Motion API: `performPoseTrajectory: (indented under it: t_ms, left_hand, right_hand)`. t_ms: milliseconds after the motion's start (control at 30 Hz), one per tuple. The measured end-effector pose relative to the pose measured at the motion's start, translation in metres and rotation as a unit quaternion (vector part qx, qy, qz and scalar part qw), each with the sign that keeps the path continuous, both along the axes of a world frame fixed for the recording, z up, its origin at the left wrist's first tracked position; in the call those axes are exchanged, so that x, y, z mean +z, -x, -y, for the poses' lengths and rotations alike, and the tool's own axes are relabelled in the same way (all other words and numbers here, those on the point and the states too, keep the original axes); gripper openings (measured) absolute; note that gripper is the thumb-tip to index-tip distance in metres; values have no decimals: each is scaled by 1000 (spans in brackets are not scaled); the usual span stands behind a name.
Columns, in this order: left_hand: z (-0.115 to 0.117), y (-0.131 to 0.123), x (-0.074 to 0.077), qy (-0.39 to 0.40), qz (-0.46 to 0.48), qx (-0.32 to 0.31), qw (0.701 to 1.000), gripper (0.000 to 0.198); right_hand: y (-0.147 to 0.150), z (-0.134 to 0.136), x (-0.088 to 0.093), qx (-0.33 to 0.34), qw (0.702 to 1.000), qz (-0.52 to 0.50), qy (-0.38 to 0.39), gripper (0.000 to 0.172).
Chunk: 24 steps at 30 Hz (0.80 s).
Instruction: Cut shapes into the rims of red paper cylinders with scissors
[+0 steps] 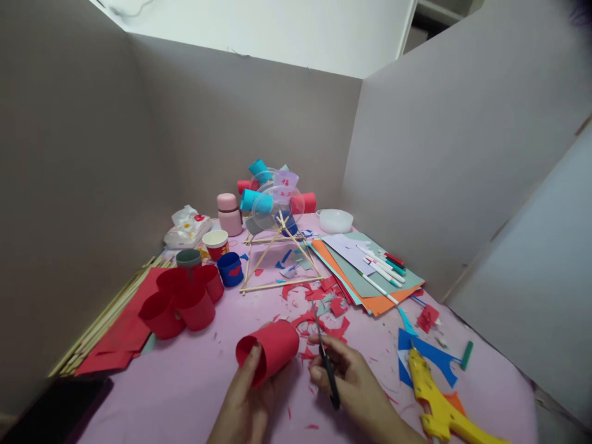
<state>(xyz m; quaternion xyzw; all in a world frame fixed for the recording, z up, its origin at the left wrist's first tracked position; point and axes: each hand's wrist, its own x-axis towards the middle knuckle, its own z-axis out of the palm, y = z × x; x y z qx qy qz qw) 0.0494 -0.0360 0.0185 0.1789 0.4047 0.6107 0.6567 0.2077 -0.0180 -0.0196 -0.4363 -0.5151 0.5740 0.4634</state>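
A red paper cylinder [280, 345] lies on its side in my left hand [252, 388], with the thumb just inside its near opening and the fingers beneath. My right hand [345, 376] is closed around a pair of scissors [327, 370] with black handles, blades pointing away from me, just right of the cylinder. Red paper scraps [340, 330] lie beyond the scissors. To the left stand several red paper cups [194, 308], a grey one [189, 258] and a blue one [230, 270] with a red heart.
A wooden-stick wheel model [282, 283] stands mid-table. At right lie coloured paper sheets [370, 302], pens [386, 268] and a yellow glue gun [430, 394]. Sticks [106, 308], a pink flask [229, 216], a paper cup [216, 243] and a white bowl [335, 221] are around.
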Motion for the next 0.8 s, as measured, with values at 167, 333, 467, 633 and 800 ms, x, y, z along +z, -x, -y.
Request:
performPoseTrajectory:
  t_ms: [167,333,467,633,800]
  left_hand:
    - [3,5,-14,-129,-243,-13,961,69]
    - [3,7,-19,-155,-307,-50,938,80]
    - [3,11,-17,-159,-333,-59,928,78]
    - [3,12,-3,-128,-351,-81,924,84]
    - [5,9,14,-79,-384,-127,911,90]
  right_hand:
    - [-2,-1,4,-46,998,-34,6,55]
    - [-15,-7,7,-43,995,81,-44,49]
    - [-24,-8,10,-5,975,200,-99,46]
    - [-33,-5,19,27,936,310,-165,45]
    - [-38,-3,26,47,915,356,-182,41]
